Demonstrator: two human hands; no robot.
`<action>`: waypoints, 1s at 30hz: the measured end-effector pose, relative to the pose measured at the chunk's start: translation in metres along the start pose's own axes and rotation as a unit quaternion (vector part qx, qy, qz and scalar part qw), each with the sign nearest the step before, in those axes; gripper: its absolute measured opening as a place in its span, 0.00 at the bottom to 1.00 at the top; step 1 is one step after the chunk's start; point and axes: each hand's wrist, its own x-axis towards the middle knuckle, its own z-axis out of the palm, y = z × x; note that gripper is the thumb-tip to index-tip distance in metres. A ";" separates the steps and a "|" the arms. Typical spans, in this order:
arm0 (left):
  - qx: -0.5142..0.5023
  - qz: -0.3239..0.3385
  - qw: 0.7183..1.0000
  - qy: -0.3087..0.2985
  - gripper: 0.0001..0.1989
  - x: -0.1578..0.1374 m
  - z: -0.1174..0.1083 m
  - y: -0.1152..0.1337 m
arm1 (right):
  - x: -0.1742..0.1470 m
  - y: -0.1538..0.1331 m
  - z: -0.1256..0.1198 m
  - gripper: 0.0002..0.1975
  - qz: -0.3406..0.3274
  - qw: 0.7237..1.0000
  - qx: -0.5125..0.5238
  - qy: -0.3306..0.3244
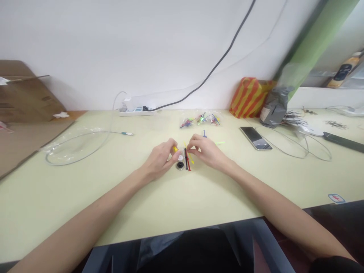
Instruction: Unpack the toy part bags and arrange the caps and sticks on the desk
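My left hand [160, 157] pinches a small yellow piece [175, 149] between thumb and fingers. Just below its fingertips, a white round piece [180, 157] and a black disc with a clear rim [180, 165] lie on the table. My right hand [206, 151] is curled with its fingertips together beside thin plastic sticks; whatever they grip is too small to make out. Those sticks are a black one [186, 161], a red one [189, 165] and a yellow one [192, 161]. Behind the right hand are a blue piece [204, 134] and a yellow-green stick [220, 143].
Clear bags of coloured plastic parts [201, 119] lie toward the wall. A phone [256, 138], a striped bag [250, 98] and a grey bag [274, 106] are at right. On the left are a cable [85, 157] and a cardboard box [31, 93]. Behind sits a power strip [136, 111].
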 end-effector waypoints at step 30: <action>0.004 -0.003 1.000 0.007 0.12 0.001 0.005 -0.005 | -0.003 -0.008 0.010 0.09 -0.052 0.999 -0.004 0.017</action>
